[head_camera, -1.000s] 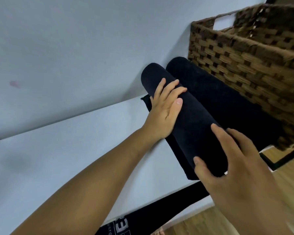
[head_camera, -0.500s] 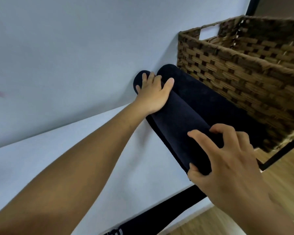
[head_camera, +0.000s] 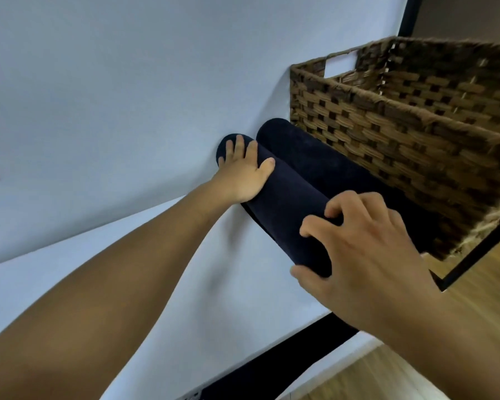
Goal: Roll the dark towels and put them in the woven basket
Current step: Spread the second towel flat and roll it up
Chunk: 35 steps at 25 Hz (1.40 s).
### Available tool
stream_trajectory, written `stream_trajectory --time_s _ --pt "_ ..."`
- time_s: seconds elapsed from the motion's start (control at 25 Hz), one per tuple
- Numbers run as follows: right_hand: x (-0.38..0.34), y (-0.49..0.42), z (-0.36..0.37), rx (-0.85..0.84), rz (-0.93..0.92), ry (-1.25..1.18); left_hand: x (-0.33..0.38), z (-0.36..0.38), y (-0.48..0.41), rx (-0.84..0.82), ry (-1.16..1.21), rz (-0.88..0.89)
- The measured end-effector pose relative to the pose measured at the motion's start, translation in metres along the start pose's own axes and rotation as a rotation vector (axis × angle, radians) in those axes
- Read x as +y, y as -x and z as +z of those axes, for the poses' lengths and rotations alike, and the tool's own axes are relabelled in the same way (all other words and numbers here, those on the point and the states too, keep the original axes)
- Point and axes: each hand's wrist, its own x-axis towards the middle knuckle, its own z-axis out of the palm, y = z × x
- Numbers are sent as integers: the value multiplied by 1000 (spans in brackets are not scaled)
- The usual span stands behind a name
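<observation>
Two rolled dark towels lie side by side on the white table. The nearer roll is under both hands. My left hand wraps its far end by the wall, fingers curled over the top. My right hand grips its near end, thumb below and fingers above. The second roll rests against the side of the brown woven basket, which stands at the right and looks empty from here.
A pale wall runs directly behind the table. The table's black frame edge shows at the right, with wooden floor below. A dark vertical post stands behind the basket.
My left hand slid along the nearer roll to its far end at the wall. My right hand went from flat fingers to a curled grip on the near end. The view shifted a little.
</observation>
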Motion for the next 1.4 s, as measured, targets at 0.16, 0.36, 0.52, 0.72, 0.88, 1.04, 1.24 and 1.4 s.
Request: stream_trajectory --time_s 0.16,0.36,0.52,0.72,0.88,1.04,1.24,1.4 --pt "-1 -42 6 -305 -43 -91 0 -11 -14 -61 -233 82" --pt "7 -37 18 -320 -119 -111 22 -8 -42 -69 -102 95" --pt "12 -41 23 -327 -142 -200 15 7 -52 -28 -232 194" --pt "14 -42 23 -366 -94 -198 26 -8 -48 -28 -299 248" --pt "13 -24 35 -2 -40 -409 37 6 5 -50 -136 423" --pt "12 14 59 293 -27 -439 44 11 2 -55 -209 382" --pt "0 27 72 313 46 -324 52 22 -5 36 -248 354" --pt "-4 22 73 312 62 -312 53 21 -10 104 -209 237"
